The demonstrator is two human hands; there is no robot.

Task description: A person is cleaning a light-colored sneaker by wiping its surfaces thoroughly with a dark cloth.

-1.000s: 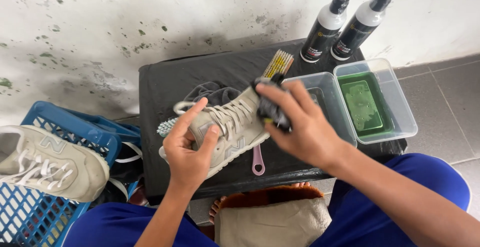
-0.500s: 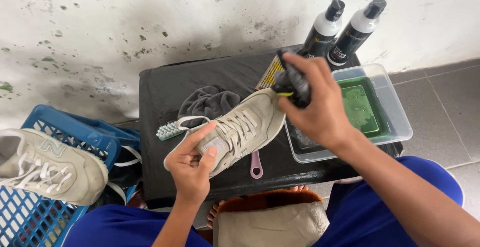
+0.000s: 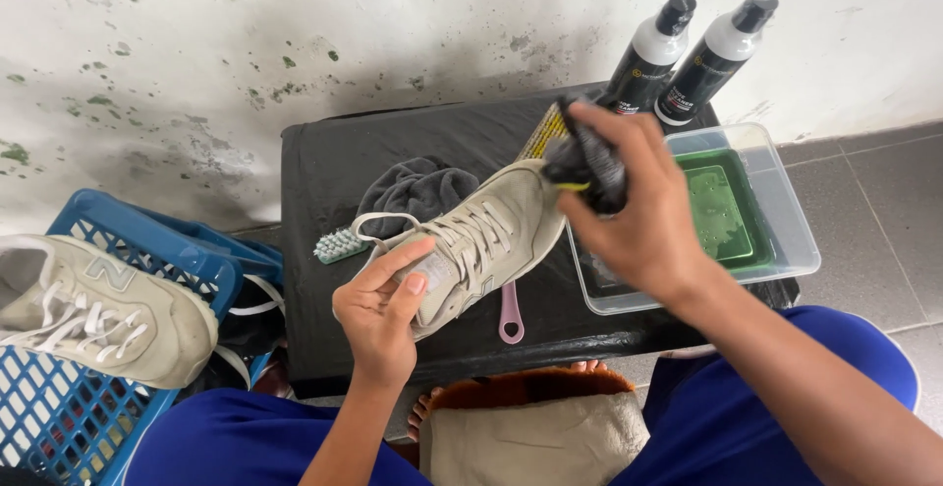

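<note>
Far left: blue plastic lattice crate [image 3: 147,240], cut off by the left and bottom edges. A beige lace-up sneaker [image 3: 103,314] lies across its rim; heel end out of frame. Dark items and a white lace sit in the crate behind the sneaker, too shadowed to identify.

Centre: black cloth-covered tabletop [image 3: 324,250] against a stained white wall. On it, a crumpled dark grey cloth [image 3: 417,191], partly hidden behind the second beige sneaker [image 3: 471,245]. A brush with pale green bristles [image 3: 341,244] shows only its head; the rest is behind that sneaker. A pink plastic handle with a ring end [image 3: 510,314] sticks out from under the sneaker; its upper part is hidden.

Left hand [image 3: 378,314]: grip closed around the tongue end of the second sneaker, thumb on top, fingers beneath and mostly out of sight. The sneaker is held tilted above the tabletop, toe toward the upper right.

Right hand [image 3: 643,221]: grip closed on a dark brush or cloth with a yellow edge [image 3: 584,167], pressed against the sneaker's toe. Its exact kind cannot be made out; the fingers cover most of it. A yellowish ribbed object [image 3: 542,132] shows just behind, largely covered.

Right: clear plastic tub [image 3: 786,211] holding a green tray [image 3: 722,211] with liquid; near-left corner hidden by the right hand. Behind it, two black-and-white bottles [image 3: 678,58] with black caps.

Bottom: blue-trousered legs [image 3: 246,437], a folded tan cloth [image 3: 535,442].
</note>
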